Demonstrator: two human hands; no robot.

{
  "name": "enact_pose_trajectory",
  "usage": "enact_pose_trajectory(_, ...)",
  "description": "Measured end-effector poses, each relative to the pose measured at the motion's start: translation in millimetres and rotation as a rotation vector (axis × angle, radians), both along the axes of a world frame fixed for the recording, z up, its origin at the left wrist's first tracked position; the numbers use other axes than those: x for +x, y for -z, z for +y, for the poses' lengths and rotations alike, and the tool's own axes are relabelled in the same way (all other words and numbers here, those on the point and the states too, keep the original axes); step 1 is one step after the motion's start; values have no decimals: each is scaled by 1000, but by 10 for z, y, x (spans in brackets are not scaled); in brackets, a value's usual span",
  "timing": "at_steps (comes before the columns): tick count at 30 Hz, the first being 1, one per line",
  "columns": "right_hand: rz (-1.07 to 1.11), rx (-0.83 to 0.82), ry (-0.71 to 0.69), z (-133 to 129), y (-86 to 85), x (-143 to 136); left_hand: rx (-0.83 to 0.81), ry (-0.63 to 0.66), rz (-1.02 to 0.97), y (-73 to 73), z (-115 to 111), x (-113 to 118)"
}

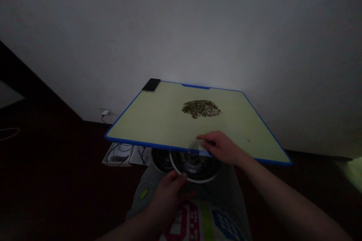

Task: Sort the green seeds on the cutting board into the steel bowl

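Two bare hands at the near edge of a pale, blue-rimmed table [141, 120], in dim light, with a plain wall [198, 26] behind. At the middle of the tabletop, a loose patch of small greenish-brown seeds or beans [201, 108], thinly spread, probably for easy viewing grain by grain against the light surface. To the right, well apart from the patch, a tiny reddish sliver [248, 140].

Right hand [219, 146] over the near edge, thumb and fingers closed on the side of a clear round dish [195, 145]; held right at the border, apparently to keep its mouth close to both tabletop and lap. Dark specks around and below the dish; impossible to tell whether inside it or in the bowl beneath.

Left hand [169, 192] lower down, thumb and forefinger pinching the near rim of a dark, white-rimmed bowl [202, 181], likely to steady it. Bowl resting on the lap in grey trousers [237, 196], partly under the table edge, a sensible spot for catching anything loose. Just to its left, a second dark bowl [160, 157], half hidden, untouched.

At the far left corner, a black phone or tablet [152, 85], seemingly parked out of the way. Below left, near a wall plug [105, 112], white boxes [113, 163] with tangled cables.
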State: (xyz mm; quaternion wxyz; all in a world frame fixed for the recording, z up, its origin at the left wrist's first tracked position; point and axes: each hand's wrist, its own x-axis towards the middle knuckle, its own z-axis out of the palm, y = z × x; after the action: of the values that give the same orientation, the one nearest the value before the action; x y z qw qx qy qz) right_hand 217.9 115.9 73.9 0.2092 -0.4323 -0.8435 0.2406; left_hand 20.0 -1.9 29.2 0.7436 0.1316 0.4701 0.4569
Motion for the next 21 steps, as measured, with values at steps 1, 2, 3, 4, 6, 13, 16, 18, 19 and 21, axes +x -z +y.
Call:
enact_pose_trajectory(1, 0, 4, -22, -18, -6, 2, -3, -5, 0, -4, 2, 1)
enact_pose_trajectory(2, 5, 2, -44, -31, -8, 8, -7, -11, 1, -4, 4, 1)
enact_pose_trajectory(3, 16, -8, -60, -37, -6, 17, -10, -13, 4, -2, 6, 1)
enact_pose_trajectory(4, 34, -25, -63, -36, 1, 31, -11, -14, 8, 3, 8, 1)
enact_pose_trajectory(6, 86, -68, -12, -10, 21, 76, -15, -14, 17, 15, 8, 0)
enact_pose_trajectory(13, 26, -25, 315, 207, 18, 278, -25, 1, 6, 28, 7, 3)
enact_pose_trajectory(16, 19, -16, 371, 318, -4, 305, -43, 6, 4, 38, 15, -2)
enact_pose_trajectory(18, 13, -6, 391, 406, -4, 302, -25, 0, -15, 60, 15, -7)
enact_pose_trajectory(19, 6, 1, 395, 455, 2, 297, -16, -10, -21, 73, 13, -10)
enact_pose_trajectory(21, -13, 21, 400, 558, 21, 286, -10, -29, -21, 96, 5, -16)
